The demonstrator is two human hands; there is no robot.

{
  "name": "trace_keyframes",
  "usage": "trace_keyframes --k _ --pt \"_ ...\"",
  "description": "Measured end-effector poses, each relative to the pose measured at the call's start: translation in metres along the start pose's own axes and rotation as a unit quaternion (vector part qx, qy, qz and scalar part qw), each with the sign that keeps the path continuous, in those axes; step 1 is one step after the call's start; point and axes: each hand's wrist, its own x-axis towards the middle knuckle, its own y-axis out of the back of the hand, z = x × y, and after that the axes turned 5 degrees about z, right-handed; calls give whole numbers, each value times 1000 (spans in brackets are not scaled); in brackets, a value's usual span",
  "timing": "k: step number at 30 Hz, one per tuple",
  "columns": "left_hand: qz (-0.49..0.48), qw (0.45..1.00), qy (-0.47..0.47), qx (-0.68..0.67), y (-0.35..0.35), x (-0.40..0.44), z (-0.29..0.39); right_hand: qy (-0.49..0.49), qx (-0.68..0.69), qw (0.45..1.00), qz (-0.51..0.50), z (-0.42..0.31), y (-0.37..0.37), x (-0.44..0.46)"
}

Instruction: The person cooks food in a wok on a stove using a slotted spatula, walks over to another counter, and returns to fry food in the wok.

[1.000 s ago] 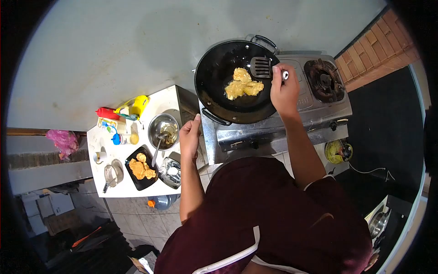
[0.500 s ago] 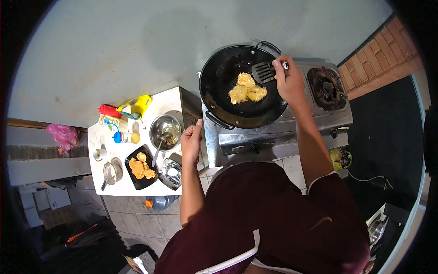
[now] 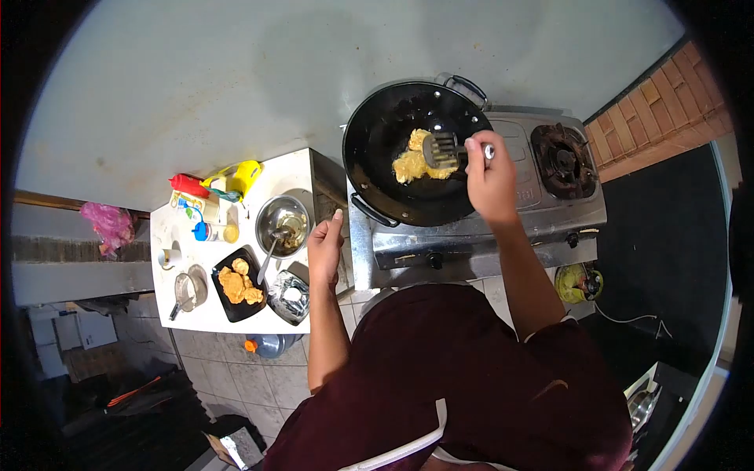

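Note:
My right hand [image 3: 492, 179] is closed around the handle of a black slotted spatula [image 3: 441, 151] over the wok. The spatula's head lies above the golden fried pieces [image 3: 415, 163], covering part of them; whether it touches them I cannot tell. Those pieces sit in a shallow pool of oil in the black wok [image 3: 377, 118], which stands on the left burner of a steel gas stove [image 3: 510, 224]. My left hand [image 3: 323, 250] hangs between the white table and the stove, fingers curled and thumb pointing up, with nothing visible in it.
On the white table [image 3: 224, 320] are a steel bowl [image 3: 263, 228] with a spoon, a black plate [image 3: 250, 312] of fried pieces, a foil-like tray [image 3: 289, 298], a glass cup [image 3: 191, 290] and several bottles. A rusty second burner [image 3: 561, 157] is at right.
My right hand has moved down and slightly left, bringing the spatula from beside the fried pieces to over them. My left hand has hardly moved.

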Motion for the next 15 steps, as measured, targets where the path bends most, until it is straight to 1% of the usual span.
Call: trace_keyframes --k 2,3,5,6,8,11,13,15 --pt "-1 1000 6 -17 2 1 -2 45 -28 999 -13 -3 1 -9" --pt "0 1000 7 -17 1 0 -1 44 -27 999 -14 -4 1 -12" --pt "15 1000 8 -16 -1 -2 1 108 -32 994 -6 -4 2 -15" --pt "17 1000 10 -15 -1 -2 -1 124 -45 991 -8 -2 3 -15" --pt "-4 1000 -9 -15 -1 1 -6 135 -40 990 -4 3 2 -13" --pt "7 1000 -16 12 -10 -5 -1 159 -24 987 0 7 0 -15" --pt "0 1000 -13 -7 -16 -9 3 168 -11 986 -4 9 -2 -15" --pt "-19 999 -12 23 -15 -7 0 162 -6 986 35 14 -6 -15"
